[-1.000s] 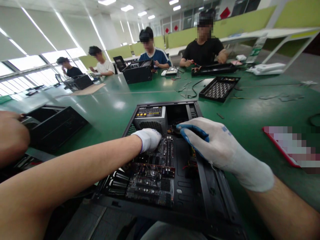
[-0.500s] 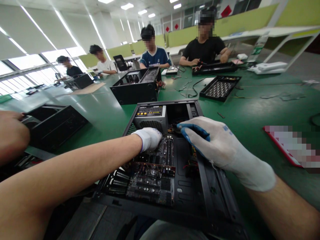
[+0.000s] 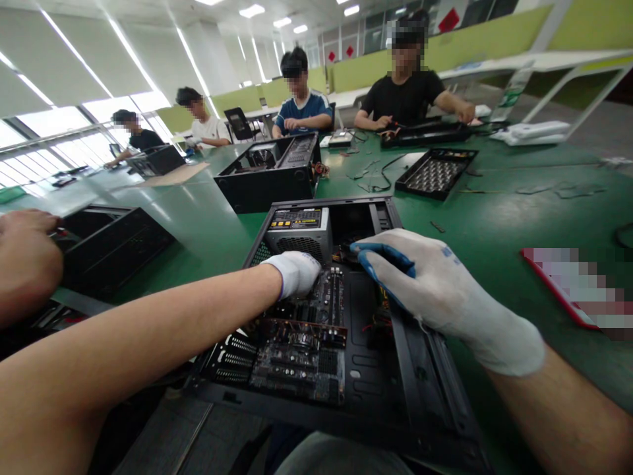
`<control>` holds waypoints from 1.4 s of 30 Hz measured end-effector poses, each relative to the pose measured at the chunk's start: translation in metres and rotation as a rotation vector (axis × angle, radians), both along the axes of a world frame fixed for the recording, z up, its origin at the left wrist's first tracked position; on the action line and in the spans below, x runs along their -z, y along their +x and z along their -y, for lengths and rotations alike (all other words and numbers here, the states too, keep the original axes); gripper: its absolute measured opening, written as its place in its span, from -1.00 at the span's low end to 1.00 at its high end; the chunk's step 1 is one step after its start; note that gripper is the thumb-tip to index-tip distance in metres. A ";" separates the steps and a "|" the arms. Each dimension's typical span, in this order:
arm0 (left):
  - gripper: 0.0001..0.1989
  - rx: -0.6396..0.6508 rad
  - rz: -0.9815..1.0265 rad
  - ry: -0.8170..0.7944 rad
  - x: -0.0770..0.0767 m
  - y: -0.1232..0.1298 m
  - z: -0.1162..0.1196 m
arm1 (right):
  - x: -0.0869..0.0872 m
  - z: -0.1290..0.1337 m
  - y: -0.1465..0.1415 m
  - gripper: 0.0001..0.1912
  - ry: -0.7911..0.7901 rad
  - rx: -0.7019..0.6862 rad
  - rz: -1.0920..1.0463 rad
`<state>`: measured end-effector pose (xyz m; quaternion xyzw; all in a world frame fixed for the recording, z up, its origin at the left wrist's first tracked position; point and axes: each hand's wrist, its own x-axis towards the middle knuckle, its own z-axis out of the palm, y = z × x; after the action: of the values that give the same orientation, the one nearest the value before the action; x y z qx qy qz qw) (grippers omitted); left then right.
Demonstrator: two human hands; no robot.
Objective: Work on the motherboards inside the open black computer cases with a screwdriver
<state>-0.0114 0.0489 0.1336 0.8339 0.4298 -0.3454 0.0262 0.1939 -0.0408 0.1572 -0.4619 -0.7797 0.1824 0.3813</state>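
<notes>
An open black computer case lies in front of me, with a motherboard inside it. A grey power supply with a label fills its far left corner. My left hand, in a white glove, is curled down at the motherboard's far edge, just below the power supply; its fingertips are hidden. At the dark cables right of the power supply, my right hand has thumb and forefinger drawn together in a white glove with blue palm. Coloured wires run below it.
Another black case stands beyond mine, and one more is at the left beside another person's hand. A black perforated panel and a red-edged flat object lie on the green table. Several people sit across.
My two hands stay almost where they were. The case beyond mine has shifted slightly nearer and left. The hand at the far left has moved a little, and people opposite have moved their arms.
</notes>
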 end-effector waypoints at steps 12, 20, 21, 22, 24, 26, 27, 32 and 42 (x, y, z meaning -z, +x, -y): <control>-0.48 -0.031 0.076 0.055 -0.007 -0.012 -0.008 | 0.000 0.001 0.000 -0.69 -0.011 0.007 -0.011; -0.54 -0.017 0.087 0.067 -0.001 -0.013 -0.010 | 0.001 0.000 0.000 -0.70 -0.028 0.003 -0.022; -0.54 -0.012 0.091 0.067 -0.001 -0.014 -0.010 | 0.001 0.000 0.000 -0.69 -0.029 0.001 -0.025; -0.54 -0.007 0.091 0.063 0.000 -0.014 -0.009 | 0.002 0.000 0.000 -0.69 -0.028 -0.001 -0.027; -0.56 -0.006 0.082 0.053 0.001 -0.013 -0.008 | 0.002 0.000 0.000 -0.67 -0.027 -0.002 -0.025; -0.57 -0.009 0.075 0.039 0.002 -0.011 -0.007 | 0.002 0.000 0.000 -0.66 -0.025 -0.003 -0.018; -0.57 -0.008 0.074 0.034 0.003 -0.010 -0.006 | 0.003 0.000 0.000 -0.65 -0.024 -0.002 -0.015; -0.52 0.017 0.056 0.003 0.008 -0.006 -0.008 | 0.003 0.000 0.000 -0.66 -0.015 0.000 -0.009; -0.56 0.021 0.026 0.013 0.007 -0.004 -0.007 | 0.002 0.000 0.000 -0.67 0.020 -0.016 -0.003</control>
<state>-0.0154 0.0559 0.1268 0.8429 0.4228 -0.3320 0.0226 0.1944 -0.0405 0.1551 -0.4516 -0.7845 0.1784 0.3856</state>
